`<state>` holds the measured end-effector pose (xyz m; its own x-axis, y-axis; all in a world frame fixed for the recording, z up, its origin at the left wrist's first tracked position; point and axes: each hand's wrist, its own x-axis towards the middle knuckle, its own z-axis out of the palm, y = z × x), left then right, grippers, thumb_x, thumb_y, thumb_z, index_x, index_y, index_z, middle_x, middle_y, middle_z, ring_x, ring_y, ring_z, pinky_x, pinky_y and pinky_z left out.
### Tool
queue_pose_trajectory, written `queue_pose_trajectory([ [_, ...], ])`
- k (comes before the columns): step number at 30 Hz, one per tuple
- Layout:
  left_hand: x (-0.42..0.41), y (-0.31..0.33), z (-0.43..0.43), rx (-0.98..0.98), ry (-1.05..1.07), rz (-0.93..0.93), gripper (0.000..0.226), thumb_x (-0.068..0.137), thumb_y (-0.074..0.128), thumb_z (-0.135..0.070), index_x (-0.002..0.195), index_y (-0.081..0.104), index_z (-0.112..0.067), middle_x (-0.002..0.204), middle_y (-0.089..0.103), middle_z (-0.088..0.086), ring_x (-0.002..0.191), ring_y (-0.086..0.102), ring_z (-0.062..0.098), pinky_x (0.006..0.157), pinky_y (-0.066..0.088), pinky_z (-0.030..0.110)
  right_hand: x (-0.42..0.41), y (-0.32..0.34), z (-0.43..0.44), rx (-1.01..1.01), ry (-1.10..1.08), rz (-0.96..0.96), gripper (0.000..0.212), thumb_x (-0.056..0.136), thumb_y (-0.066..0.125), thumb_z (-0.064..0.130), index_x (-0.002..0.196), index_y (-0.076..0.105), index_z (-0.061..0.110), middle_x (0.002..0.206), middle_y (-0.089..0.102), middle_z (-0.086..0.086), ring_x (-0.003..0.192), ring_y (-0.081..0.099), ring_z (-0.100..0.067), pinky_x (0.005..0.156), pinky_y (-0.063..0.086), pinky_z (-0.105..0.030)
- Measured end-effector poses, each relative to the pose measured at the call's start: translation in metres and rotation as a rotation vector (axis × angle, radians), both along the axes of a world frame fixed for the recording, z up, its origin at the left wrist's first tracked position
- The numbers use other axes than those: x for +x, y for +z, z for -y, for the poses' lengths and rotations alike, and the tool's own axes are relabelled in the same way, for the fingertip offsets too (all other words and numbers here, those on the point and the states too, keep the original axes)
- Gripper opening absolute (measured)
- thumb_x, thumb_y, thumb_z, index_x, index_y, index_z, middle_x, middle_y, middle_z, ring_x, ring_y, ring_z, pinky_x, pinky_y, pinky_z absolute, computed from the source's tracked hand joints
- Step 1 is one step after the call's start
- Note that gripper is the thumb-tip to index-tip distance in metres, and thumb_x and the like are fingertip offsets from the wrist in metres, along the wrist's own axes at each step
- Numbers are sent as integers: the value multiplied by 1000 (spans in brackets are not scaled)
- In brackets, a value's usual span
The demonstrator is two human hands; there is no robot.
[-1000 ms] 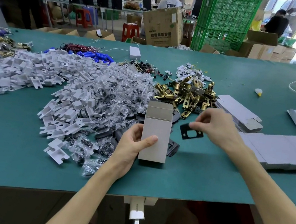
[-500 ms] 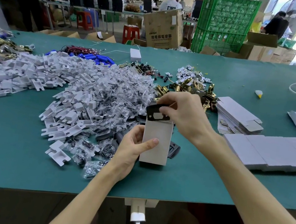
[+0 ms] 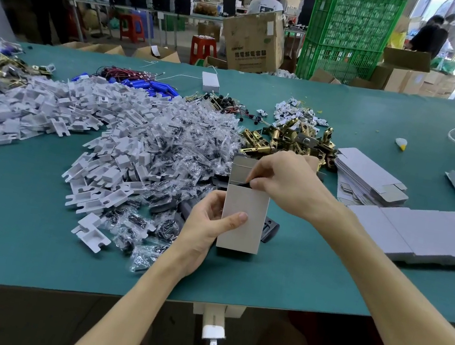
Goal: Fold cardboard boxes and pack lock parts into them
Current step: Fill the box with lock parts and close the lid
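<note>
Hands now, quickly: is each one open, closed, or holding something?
Left hand: holds the grey box.
Right hand: pinches a black plate at the box top.

Pale grey box, black plate, teal tabletop, brass-gold latches, green crates.

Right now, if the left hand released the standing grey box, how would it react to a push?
Probably tips easily: the box stands tall on a narrow end. Likely light, being thin card and open on top; a hard squeeze could dent it.

Left hand holding upright grey box, right hand pinching black plate at its open top
</note>
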<state>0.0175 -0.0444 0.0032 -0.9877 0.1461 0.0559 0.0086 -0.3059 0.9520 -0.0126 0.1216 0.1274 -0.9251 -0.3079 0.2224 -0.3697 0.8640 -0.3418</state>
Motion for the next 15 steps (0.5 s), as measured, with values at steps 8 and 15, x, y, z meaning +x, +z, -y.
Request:
queue_pose_trajectory([
  [8, 0, 0, 0, 10, -3, -9, 50, 81, 84, -17, 124, 63, -8, 117, 74, 8, 109, 70, 24, 94, 60, 41, 5, 2, 2, 215, 62, 135, 32, 110, 42, 28, 86, 60, 16, 72, 50, 8, 78, 47, -16, 102, 24, -41],
  [15, 1, 0, 0, 13, -7, 2, 49, 82, 84, -18, 125, 62, -7, 119, 73, 11, 111, 70, 26, 92, 60, 39, 7, 7, 7, 243, 64, 152, 54, 103, 43, 58, 80, 61, 13, 62, 51, 4, 67, 49, -13, 98, 25, -42],
])
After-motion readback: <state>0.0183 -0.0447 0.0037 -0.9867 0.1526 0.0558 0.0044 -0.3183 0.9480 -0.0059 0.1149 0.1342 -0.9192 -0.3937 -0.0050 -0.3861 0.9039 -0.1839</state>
